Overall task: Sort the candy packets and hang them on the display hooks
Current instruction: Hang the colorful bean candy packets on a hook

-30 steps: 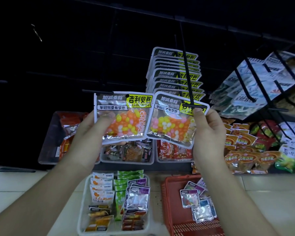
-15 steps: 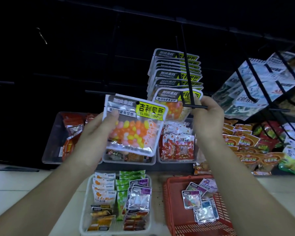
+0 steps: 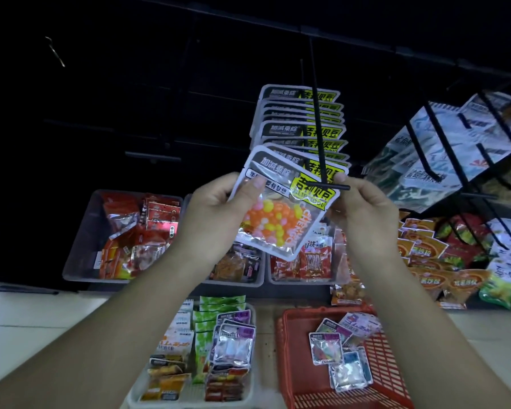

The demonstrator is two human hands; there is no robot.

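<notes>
My left hand (image 3: 219, 211) pinches a clear candy packet (image 3: 281, 211) with orange, yellow and pink beans and a black-and-yellow header, held tilted at the tip of a black display hook (image 3: 322, 160). My right hand (image 3: 363, 214) pinches the packet's right upper corner right at the hook's crossbar end. Behind it, several matching packets (image 3: 301, 119) hang in a row on the same hook. A red basket (image 3: 345, 367) below holds a few loose packets.
A white tray (image 3: 189, 399) of sorted packets sits on the floor at centre. Grey bins (image 3: 80, 249) with red snack bags stand behind it. More hooks with white and green bags (image 3: 443, 160) crowd the right. An empty hook (image 3: 152, 156) juts out on the left.
The packet in my right hand has gone onto the hook. My left hand has brought its packet up and right to the hook's tip, and my right hand now pinches its corner.
</notes>
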